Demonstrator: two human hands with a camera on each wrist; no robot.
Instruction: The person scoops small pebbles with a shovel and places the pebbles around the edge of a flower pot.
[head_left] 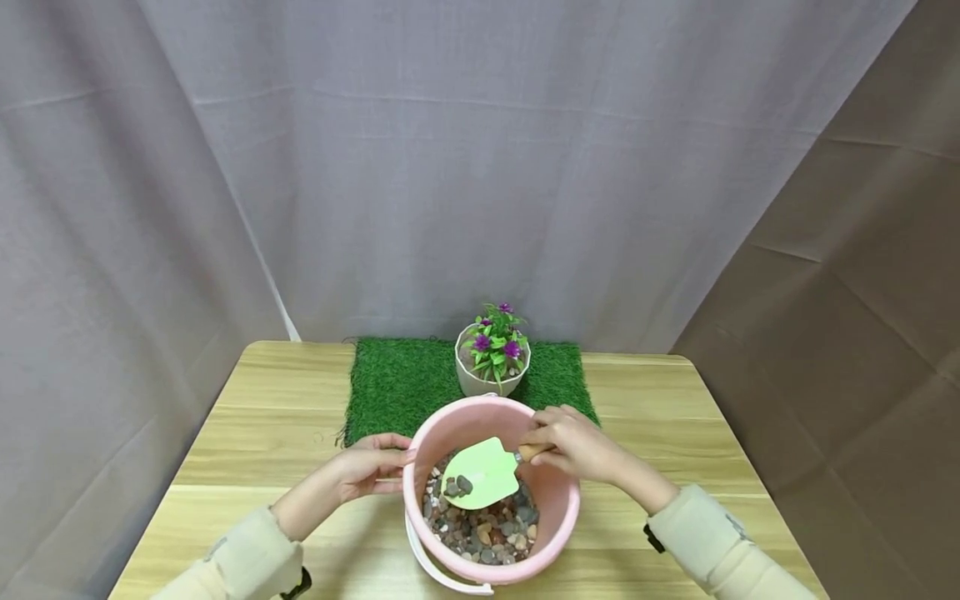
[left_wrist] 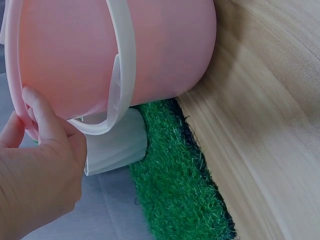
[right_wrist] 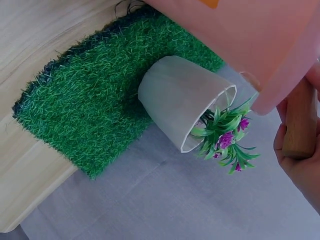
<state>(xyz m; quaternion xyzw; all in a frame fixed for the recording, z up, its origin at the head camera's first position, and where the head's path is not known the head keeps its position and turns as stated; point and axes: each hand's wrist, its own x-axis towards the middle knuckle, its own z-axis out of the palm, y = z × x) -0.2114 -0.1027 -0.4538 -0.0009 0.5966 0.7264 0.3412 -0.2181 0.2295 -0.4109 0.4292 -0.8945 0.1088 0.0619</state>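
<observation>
A pink bucket (head_left: 465, 423) stands at the front of the table with mixed pebbles (head_left: 491, 537) covering its bottom. My left hand (head_left: 369, 468) grips the bucket's left rim, thumb and fingers on either side of it in the left wrist view. In my right hand (head_left: 573, 446) is a garden trowel (head_left: 491, 467), held by its wooden handle (right_wrist: 301, 125) over the bucket's right rim. The trowel's light green blade points left inside the bucket, above the pebbles. A few dark stones (head_left: 457, 486) lie near its tip.
The bucket's white carrying handle (left_wrist: 126, 55) hangs down along its outer left side. Just behind the bucket, a white pot (right_wrist: 180, 100) with a purple-flowered plant (head_left: 495, 346) stands on green artificial turf (head_left: 405, 375). Grey curtains (head_left: 450, 167) rise behind the wooden table (head_left: 292, 400).
</observation>
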